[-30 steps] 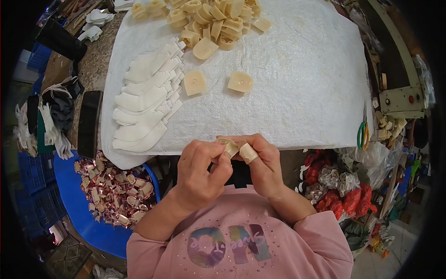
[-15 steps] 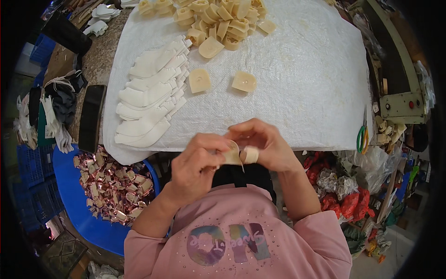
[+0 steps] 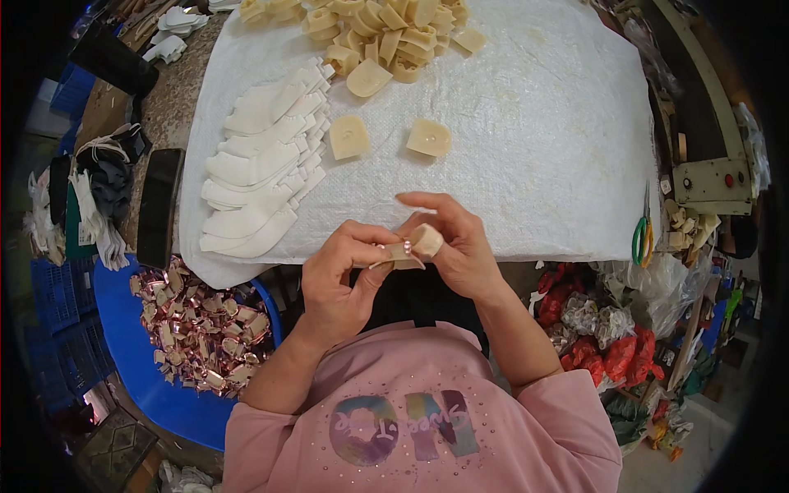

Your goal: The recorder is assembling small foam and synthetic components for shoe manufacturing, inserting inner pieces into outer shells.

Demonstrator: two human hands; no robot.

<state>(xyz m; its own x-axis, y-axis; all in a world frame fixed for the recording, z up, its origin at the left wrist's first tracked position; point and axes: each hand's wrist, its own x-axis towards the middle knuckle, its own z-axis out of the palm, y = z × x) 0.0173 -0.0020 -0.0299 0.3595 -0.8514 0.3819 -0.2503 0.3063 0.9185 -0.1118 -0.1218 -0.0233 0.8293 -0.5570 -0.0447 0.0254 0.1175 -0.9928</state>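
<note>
Your left hand (image 3: 339, 264) pinches a small beige piece (image 3: 405, 263); your right hand (image 3: 462, 253) adjoins it, partly spread, grip indeterminable. Beyond both hands, two beige blocks (image 3: 350, 138) lie apart.

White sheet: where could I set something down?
The right side of the white sheet is bare, from the right cream block across to the scissors. Crowded: cream heap at the far edge, white pieces on the left, left hand and right hand at the near edge.
</note>
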